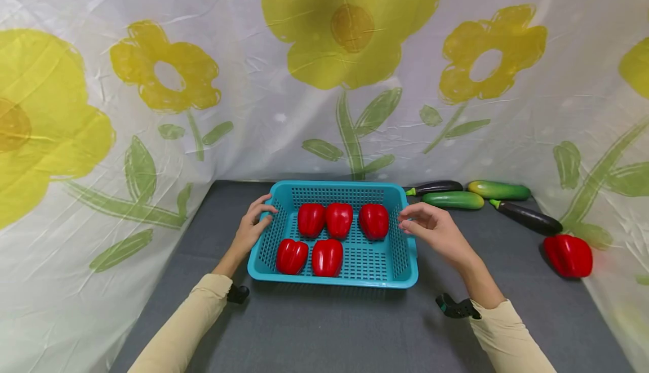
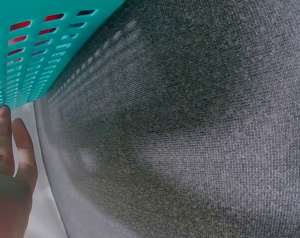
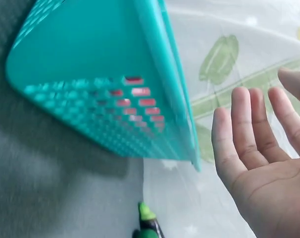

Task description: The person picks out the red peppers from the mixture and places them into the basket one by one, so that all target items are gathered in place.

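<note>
A turquoise plastic basket (image 1: 332, 283) with slotted walls stands on the dark cloth, holding several red bell peppers (image 1: 327, 258). My left hand (image 1: 252, 223) is at its left rim in the head view, fingers over the edge. In the left wrist view, two straight fingers (image 2: 4, 136) reach up to the basket's outer wall (image 2: 33, 49). By the right rim is my right hand (image 1: 438, 232), fingers loosely bent and holding nothing. The right wrist view shows this hand (image 3: 264, 148) palm up with fingers spread, a gap separating it from the basket rim (image 3: 165, 64).
Right of the basket lie two eggplants (image 1: 527, 217), a green cucumber-like vegetable (image 1: 453, 200) and a yellow-green one (image 1: 499, 190). Another red bell pepper (image 1: 568, 256) sits at the table's right edge. Behind hangs a white curtain (image 1: 243, 136) with yellow flowers.
</note>
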Tool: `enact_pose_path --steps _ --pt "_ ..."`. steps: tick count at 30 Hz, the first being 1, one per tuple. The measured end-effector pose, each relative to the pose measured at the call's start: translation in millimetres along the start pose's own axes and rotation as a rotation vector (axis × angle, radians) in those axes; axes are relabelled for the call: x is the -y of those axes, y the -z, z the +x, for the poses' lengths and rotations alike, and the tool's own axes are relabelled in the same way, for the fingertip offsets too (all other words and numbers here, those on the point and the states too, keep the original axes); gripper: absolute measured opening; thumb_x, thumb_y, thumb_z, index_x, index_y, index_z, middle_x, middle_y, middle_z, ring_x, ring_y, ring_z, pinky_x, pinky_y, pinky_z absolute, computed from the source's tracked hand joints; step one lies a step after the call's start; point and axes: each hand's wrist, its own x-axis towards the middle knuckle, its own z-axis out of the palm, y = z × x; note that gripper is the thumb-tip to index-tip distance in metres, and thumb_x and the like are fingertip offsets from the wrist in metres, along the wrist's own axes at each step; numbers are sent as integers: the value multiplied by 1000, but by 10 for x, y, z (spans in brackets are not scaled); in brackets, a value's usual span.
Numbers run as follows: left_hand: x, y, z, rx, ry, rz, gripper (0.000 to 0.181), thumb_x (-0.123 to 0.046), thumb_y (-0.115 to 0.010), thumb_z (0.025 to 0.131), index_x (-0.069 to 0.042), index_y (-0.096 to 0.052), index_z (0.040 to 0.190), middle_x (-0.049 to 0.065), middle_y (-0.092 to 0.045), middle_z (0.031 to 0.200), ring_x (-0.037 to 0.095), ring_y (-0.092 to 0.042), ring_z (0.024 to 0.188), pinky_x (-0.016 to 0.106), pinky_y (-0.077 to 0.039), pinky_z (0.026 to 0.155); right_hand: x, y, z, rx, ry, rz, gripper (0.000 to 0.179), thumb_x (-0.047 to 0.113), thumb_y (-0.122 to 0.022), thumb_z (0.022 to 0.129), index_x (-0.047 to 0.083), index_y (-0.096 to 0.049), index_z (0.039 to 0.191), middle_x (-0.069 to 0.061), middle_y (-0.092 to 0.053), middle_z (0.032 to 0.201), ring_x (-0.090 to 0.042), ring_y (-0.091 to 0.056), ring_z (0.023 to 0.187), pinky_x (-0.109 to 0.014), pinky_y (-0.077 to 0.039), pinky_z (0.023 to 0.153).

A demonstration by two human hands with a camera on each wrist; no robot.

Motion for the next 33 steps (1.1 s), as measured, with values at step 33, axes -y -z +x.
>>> enact_pose_path --steps 33 --pt "135 7 -16 -3 -8 0 18 6 -48 103 11 -61 114 27 -32 156 44 -27 143 72 -26 101 -151 1138 -854 -91 -14 -134 27 -7 -58 99 -7 -58 127 -6 -70 116 -16 -69 104 -27 -54 85"
